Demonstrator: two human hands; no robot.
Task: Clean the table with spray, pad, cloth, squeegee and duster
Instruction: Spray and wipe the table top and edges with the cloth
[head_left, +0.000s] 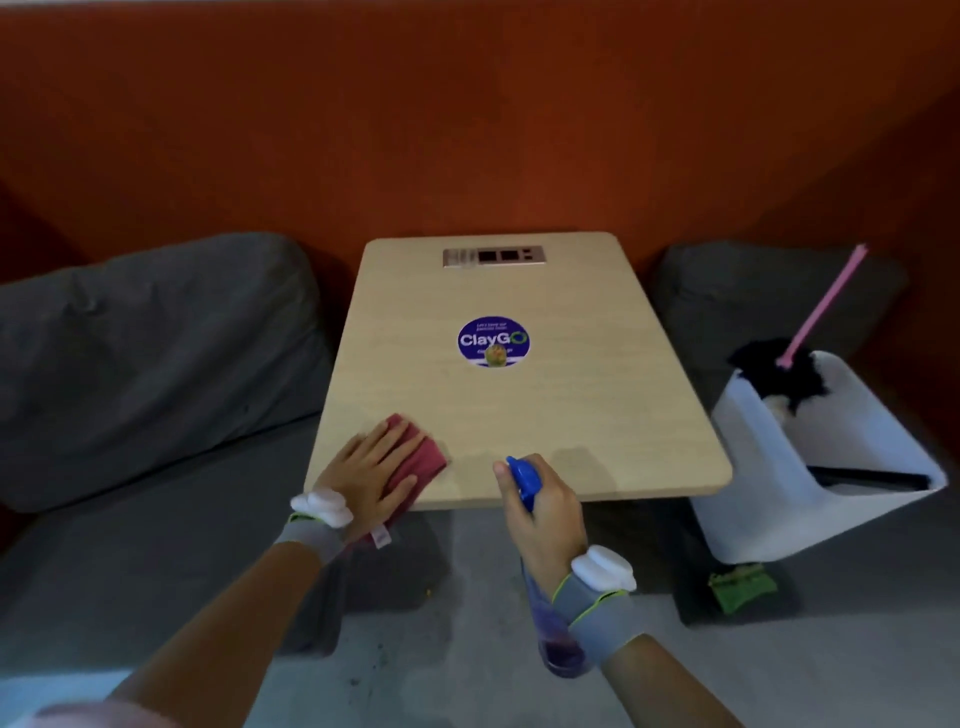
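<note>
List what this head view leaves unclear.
Head view:
Blue-headed clear spray bottle: trigger hidden by right hand.
Folded red cloth: near half under left hand.
Round purple sticker: small print blurred.
Dark bar in tilted white bin: too blurred to identify.
Green lump below bin: blurred.

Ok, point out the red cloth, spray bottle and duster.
red cloth (427, 450), head view, bare far corner
spray bottle (524, 475), head view, blue nozzle head
duster (824, 306), head view, pink handle
</note>
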